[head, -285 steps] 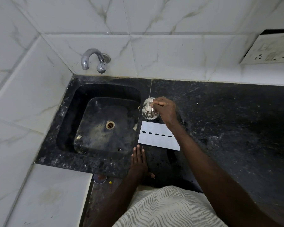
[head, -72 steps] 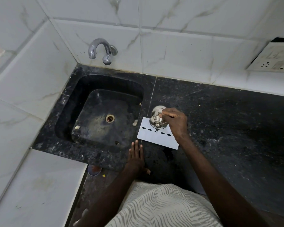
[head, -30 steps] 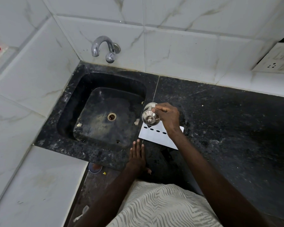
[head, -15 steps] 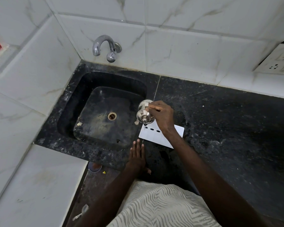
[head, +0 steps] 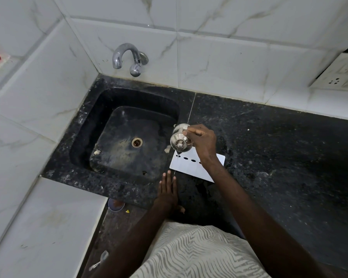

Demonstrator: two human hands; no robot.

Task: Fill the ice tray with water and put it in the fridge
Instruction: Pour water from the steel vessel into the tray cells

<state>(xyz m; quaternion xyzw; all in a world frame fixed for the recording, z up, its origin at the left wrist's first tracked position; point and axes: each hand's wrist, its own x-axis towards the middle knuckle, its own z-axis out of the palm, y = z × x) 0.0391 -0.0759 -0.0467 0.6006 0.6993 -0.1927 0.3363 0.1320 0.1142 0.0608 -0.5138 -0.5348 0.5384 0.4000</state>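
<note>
View from above a black stone counter (head: 279, 167). A sink (head: 84, 137) is sunk into its left part, and a tap (head: 125, 55) sits on the white tiled wall behind.

The tray (head: 189, 169) is a flat white rectangle with a row of dark oval holes (head: 186, 158). It lies on the counter just right of the sink. The person's right wrist hides part of it.

The right hand (head: 201, 141) grips a small steel cup (head: 180, 141), fingers curled round its side. The cup is tilted above the tray's left end. A thin thread of water seems to fall from it toward the leftmost hole.

The left hand (head: 167, 191) lies open, palm down, fingers straight, on the counter's front edge. It is near the tray but not touching it.

This looks like the filling step. How full the tray is cannot be seen.

- **Pouring:** The holes are small and the top is flat, so a heavy pour would likely run off onto the counter. A slow, narrow stream aimed at one hole at a time, working along the row, should do best.
- **Steadying:** The free left hand could hold the tray's near edge so that it does not slide.
- **When to stop:** Stopping short of the brim makes sense, since the tray must next be carried level to the fridge, which is not in view.
</note>
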